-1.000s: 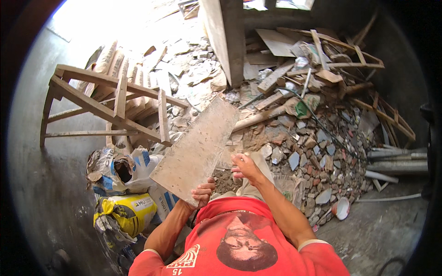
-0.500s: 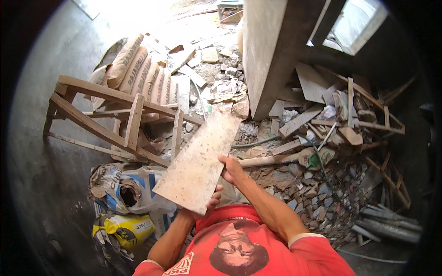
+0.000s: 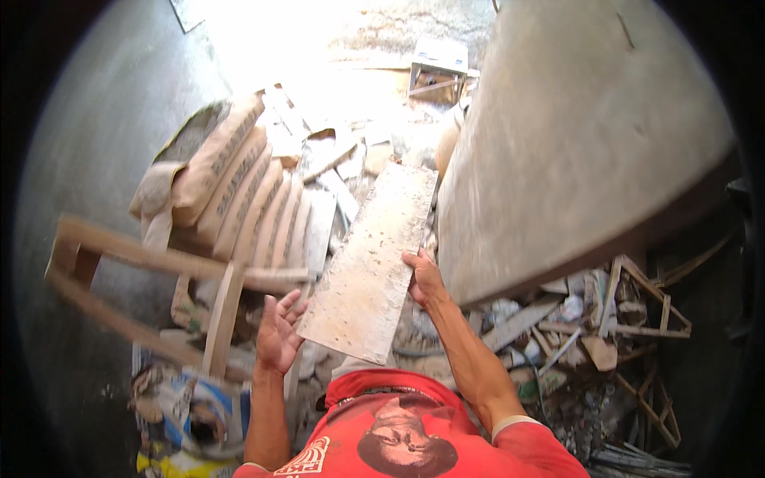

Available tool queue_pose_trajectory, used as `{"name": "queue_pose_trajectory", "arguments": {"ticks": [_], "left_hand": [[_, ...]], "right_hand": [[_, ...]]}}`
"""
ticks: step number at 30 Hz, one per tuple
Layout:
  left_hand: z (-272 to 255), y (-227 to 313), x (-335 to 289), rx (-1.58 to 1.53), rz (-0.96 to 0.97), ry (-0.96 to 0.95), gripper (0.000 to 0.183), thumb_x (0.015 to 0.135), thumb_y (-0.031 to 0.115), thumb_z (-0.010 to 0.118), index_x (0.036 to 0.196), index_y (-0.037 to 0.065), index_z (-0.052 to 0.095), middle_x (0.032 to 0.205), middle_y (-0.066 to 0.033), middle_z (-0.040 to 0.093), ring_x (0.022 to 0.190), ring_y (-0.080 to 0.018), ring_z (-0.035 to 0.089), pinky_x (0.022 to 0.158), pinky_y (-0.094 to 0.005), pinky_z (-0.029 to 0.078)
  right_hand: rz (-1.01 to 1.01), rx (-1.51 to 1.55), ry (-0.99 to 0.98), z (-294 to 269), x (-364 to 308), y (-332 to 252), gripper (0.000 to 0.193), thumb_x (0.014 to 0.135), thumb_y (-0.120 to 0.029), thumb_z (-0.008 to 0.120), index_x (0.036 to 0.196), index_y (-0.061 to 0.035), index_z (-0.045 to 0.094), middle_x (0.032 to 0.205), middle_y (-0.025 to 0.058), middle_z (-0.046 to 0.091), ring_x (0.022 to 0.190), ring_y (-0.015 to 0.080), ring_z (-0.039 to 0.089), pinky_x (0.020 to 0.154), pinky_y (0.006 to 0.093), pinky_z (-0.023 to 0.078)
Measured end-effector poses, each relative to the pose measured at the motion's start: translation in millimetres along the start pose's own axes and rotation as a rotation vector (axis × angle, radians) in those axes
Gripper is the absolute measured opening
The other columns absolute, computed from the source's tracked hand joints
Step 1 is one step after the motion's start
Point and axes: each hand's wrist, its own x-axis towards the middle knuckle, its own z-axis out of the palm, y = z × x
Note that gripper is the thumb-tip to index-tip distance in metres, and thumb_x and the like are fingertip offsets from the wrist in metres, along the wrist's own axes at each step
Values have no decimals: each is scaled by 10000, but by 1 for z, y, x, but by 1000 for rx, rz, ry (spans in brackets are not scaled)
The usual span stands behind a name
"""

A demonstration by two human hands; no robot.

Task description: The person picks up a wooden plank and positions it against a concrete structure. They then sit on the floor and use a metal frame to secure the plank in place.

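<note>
A flat, pale, dust-speckled board (image 3: 370, 267) hangs tilted in front of my body, its far end pointing up and slightly right. My right hand (image 3: 425, 279) grips its right edge, thumb on the upper face and the other fingers mostly hidden beneath. Beside the board's lower left edge, my left hand (image 3: 280, 331) is open, palm up with fingers spread. Whether its fingertips touch the edge I cannot tell.
Several brown paper sacks (image 3: 239, 187) lean in a row at the left, behind a wooden trestle frame (image 3: 219, 319). A large concrete slab or wall (image 3: 574, 159) rises at the right. Rubble and scrap timber (image 3: 598, 350) lie below it; torn bags (image 3: 187, 414) sit lower left.
My left hand has let go of the board's near end and moved left, opening. The board, still in my right hand, has turned more upright. The view has shifted toward the doorway.
</note>
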Motion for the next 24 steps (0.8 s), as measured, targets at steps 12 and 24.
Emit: {"name": "queue_pose_trajectory", "arguments": {"ticks": [12, 24], "left_hand": [[97, 85, 392, 948, 287, -63, 290, 946, 232, 655, 1136, 17, 699, 1007, -103, 733, 932, -161, 681, 851, -305, 521], [217, 331, 792, 926, 897, 18, 824, 894, 429, 749, 1473, -44, 404, 1357, -259, 556, 1214, -318, 609, 1005, -403, 498]], "right_hand": [[-448, -479, 34, 91, 271, -204, 368, 1005, -176, 559, 1326, -12, 487, 1180, 86, 639, 1097, 173, 579, 982, 316, 461], [-746, -1141, 27, 95, 523, -300, 220, 1032, -174, 521, 1142, -5, 609, 947, -8, 601, 840, 83, 495, 762, 237, 427]]}}
